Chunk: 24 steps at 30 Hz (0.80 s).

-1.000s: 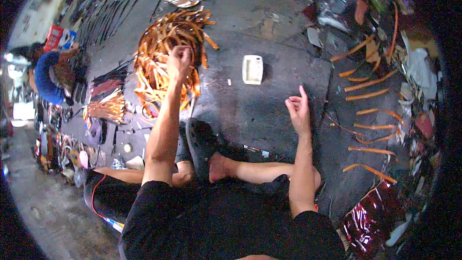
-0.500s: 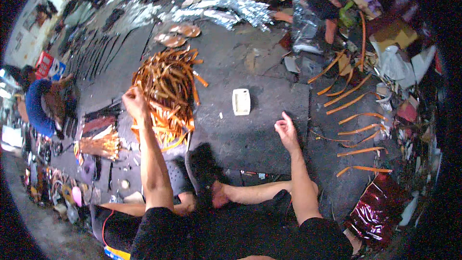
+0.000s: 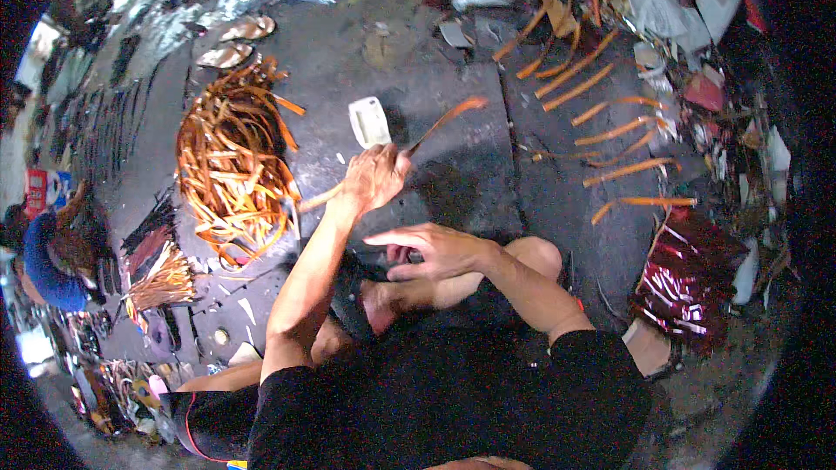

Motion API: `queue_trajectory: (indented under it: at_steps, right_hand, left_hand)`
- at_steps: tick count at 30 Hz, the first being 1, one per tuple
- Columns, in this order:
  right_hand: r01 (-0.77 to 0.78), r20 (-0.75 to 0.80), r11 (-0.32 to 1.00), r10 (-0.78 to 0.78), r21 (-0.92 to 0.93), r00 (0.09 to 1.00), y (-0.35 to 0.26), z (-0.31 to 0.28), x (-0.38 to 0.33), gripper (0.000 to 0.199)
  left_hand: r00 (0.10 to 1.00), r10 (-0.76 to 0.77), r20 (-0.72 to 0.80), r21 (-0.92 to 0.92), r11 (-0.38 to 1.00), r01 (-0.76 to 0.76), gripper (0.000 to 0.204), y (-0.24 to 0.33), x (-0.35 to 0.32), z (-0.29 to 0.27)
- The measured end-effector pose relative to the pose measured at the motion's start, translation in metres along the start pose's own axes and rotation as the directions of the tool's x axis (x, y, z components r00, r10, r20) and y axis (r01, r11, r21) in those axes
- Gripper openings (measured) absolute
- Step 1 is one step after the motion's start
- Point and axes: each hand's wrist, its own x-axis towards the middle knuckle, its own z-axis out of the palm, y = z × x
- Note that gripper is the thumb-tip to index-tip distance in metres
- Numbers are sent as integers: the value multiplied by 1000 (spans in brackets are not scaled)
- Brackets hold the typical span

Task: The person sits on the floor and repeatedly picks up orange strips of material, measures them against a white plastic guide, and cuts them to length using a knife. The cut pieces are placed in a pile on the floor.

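Note:
My left hand (image 3: 376, 179) is closed round a long orange-brown strip (image 3: 451, 117), leather-like in look. One end of the strip sticks out to the upper right, and a paler part shows left of the wrist. Just beyond this hand lies a small white rectangular dish (image 3: 369, 125) on the dark floor mat. My right hand (image 3: 435, 251) hovers nearer to me, below the left one, its index finger stretched out and the others loosely bent; I see nothing in it. To the left sits a big heap of similar glossy brown strips (image 3: 231, 165).
Separate strips (image 3: 623, 129) lie in a row on the right, near a dark red shiny sheet (image 3: 688, 274) and scrap. A bundle of thin pale strips (image 3: 165, 278) lies at left. A person in blue (image 3: 48, 261) sits at the far left. My bent leg (image 3: 531, 257) is close by.
My left hand has moved from the heap rightward, now with a strip in it. My right hand has come in toward it from the right. The whole view has shifted rightward.

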Motion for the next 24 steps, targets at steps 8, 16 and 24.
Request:
queue_trajectory:
  at_steps: [8, 16, 24]
  right_hand:
    - [-153, -583, 822, -245, -549, 775, 77, -40, 35, 54]
    - [0, -575, 972, -139, -235, 806, 60, -45, 77, 60]
    - [-164, 25, 946, 163, 280, 986, 85, -93, 38, 34]
  left_hand:
    - [970, -190, 149, -192, 957, 217, 26, -6, -5, 2]
    - [982, -170, -82, -289, 947, 140, 23, 14, -39, -66]
    - [950, -153, 273, -579, 762, 289, 23, -32, -47, -110]
